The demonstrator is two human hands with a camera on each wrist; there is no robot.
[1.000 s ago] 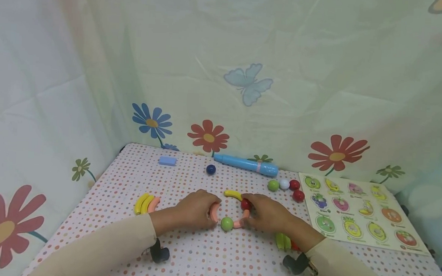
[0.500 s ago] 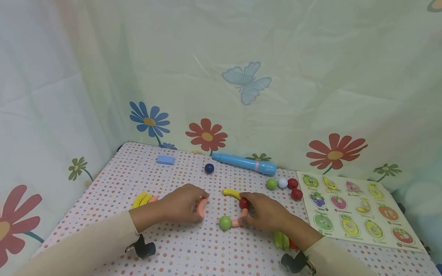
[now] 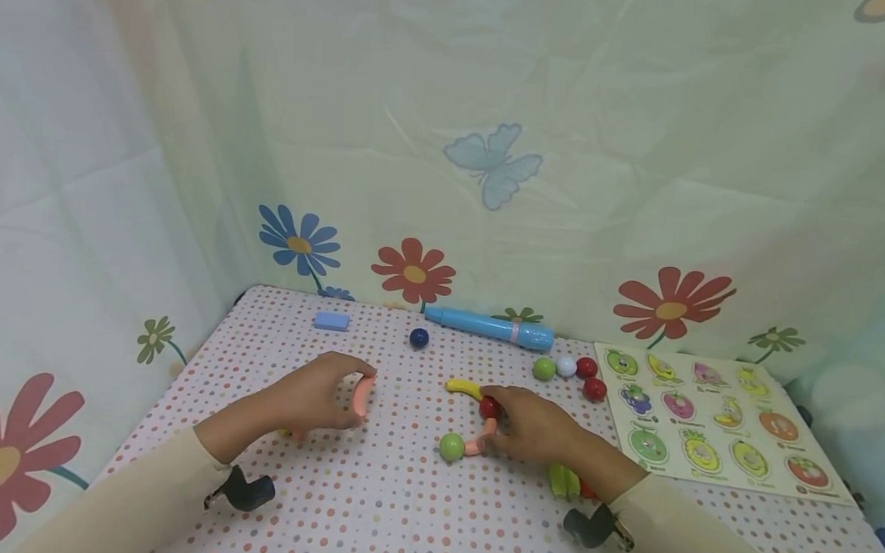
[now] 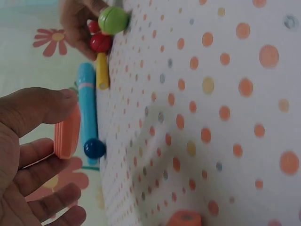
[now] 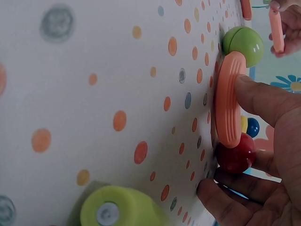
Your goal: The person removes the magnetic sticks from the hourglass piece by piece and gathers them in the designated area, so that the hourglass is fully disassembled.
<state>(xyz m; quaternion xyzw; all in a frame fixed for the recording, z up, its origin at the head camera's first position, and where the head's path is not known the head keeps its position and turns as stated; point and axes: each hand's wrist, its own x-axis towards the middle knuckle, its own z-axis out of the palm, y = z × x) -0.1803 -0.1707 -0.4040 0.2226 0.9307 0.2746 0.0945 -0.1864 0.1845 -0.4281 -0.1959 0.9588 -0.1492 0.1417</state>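
My left hand point(image 3: 308, 399) pinches a curved orange magnetic stick point(image 4: 68, 132) between thumb and fingers, held above the table at the left. Under that hand lie yellow and orange sticks, mostly hidden; one orange end point(image 4: 185, 218) shows in the left wrist view. My right hand point(image 3: 535, 427) holds a joined chain at mid-table, thumb on its curved orange stick point(image 5: 229, 101) and fingers around the red ball point(image 5: 236, 154). A green ball point(image 3: 452, 446) sits at the chain's near end, a yellow stick point(image 3: 465, 387) at its far end.
A light blue tube point(image 3: 489, 328) lies along the back beside a navy ball point(image 3: 419, 338) and a blue block point(image 3: 332, 322). Several loose balls point(image 3: 566, 366) stand near a fruit picture board point(image 3: 674, 443) at right. Lime green sticks point(image 3: 564, 481) lie below my right wrist.
My left hand has moved left, away from the green ball, carrying its orange stick with it over the pile of yellow sticks. My right hand stays on the chain.
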